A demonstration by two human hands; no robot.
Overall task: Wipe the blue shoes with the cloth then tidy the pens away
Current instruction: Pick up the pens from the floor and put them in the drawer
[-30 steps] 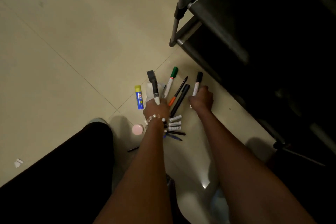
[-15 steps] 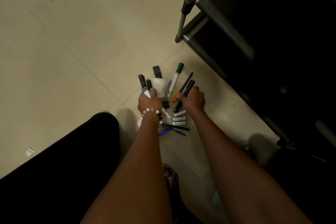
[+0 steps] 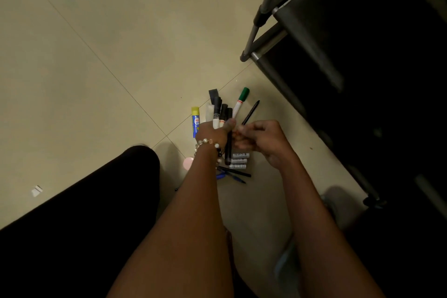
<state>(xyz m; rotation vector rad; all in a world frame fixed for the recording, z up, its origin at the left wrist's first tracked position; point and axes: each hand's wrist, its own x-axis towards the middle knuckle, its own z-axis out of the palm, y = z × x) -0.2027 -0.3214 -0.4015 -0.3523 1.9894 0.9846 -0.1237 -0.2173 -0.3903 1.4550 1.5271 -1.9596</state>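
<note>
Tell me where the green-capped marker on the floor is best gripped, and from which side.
Probably mid-barrel on the white section of the green-capped marker, pinched across its width from above. It lies flat on the tiled floor, cap pointing away; the left hand and its bundle of markers crowd its near left side, so come from the right.

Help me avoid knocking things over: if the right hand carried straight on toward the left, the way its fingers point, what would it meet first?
Most likely the long black marker held upright by the left hand; the right hand looks almost touching it, though depth is unclear.
</note>
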